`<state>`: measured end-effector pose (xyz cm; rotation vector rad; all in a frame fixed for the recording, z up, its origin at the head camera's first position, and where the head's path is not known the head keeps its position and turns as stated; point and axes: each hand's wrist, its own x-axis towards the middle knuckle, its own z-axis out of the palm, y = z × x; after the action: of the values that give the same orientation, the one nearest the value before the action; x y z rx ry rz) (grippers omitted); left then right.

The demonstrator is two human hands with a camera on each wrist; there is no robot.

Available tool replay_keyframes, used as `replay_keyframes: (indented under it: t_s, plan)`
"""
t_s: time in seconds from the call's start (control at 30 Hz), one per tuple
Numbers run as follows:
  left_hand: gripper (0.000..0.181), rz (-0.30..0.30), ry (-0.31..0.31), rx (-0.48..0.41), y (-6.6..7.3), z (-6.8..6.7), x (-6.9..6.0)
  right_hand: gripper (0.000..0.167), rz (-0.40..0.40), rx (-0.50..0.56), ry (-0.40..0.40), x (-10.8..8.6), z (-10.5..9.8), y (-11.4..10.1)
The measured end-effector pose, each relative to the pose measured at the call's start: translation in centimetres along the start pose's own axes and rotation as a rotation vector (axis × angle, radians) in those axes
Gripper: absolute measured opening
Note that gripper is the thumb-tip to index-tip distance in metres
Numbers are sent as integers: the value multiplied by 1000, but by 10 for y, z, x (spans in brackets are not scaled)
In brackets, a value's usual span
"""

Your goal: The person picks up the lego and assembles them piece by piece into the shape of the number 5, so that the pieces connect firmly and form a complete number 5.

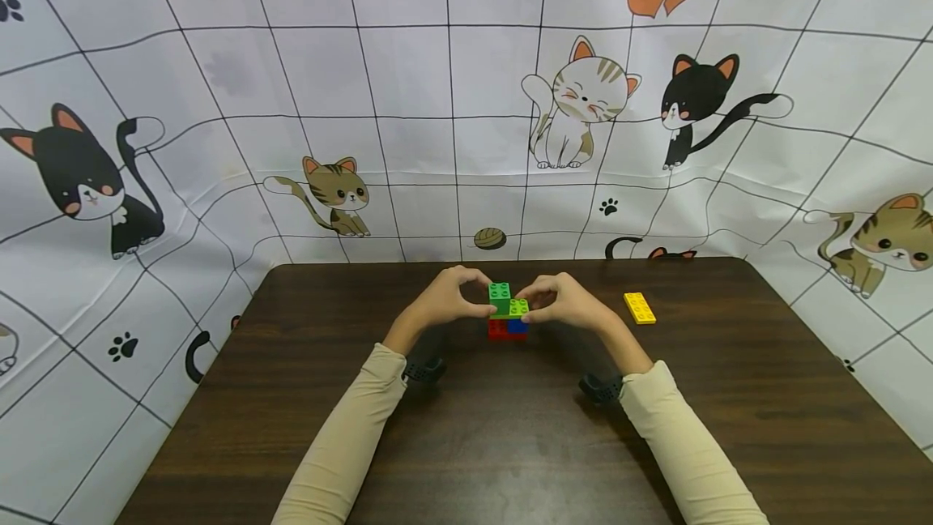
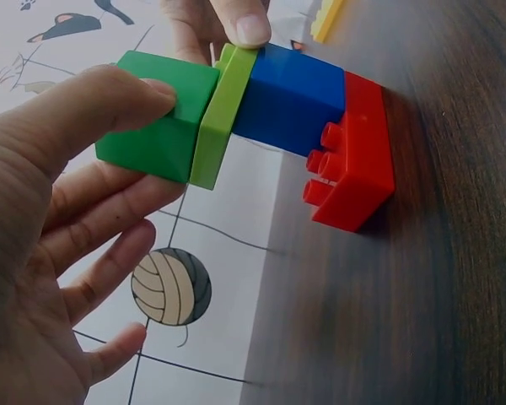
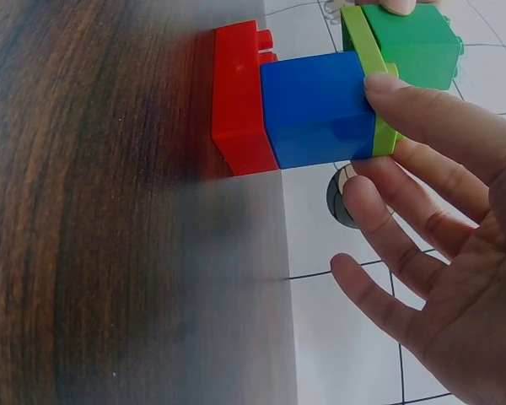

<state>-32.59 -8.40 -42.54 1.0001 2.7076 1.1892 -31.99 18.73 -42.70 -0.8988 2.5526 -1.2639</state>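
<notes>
A small stack of toy building bricks stands on the table in the head view. At its bottom lies a red brick (image 2: 367, 160) with bare studs on one side; a blue brick (image 3: 316, 110) sits on its other side. A lime green flat brick (image 2: 219, 126) tops the blue one and reaches out over the red studs. On that overhang is a green brick (image 1: 499, 298), which my left hand (image 1: 443, 298) pinches between thumb and fingers. My right hand (image 1: 568, 302) pinches the lime brick's other end, its thumb at the edge by the blue brick.
A yellow flat brick (image 1: 639, 308) lies to the right of my right hand. The dark wooden table (image 1: 496, 444) ends just behind the stack, against a white sheet (image 1: 408, 71) printed with cats and grid lines.
</notes>
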Motion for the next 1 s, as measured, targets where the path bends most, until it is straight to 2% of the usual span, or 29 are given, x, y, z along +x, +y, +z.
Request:
replay_keyframes:
  t_s: [0.27,0.6,1.0]
  plan:
    - [36,13,9,8,1,1,1,32,-9,-5,2,-1,0,-1]
    - [37,-18,0,17,2,1,0,32,-16,-2,3,-1,0,0]
    - [38,-16,3,7,3,1,-1,30,-1,-22,4,0,0,-1]
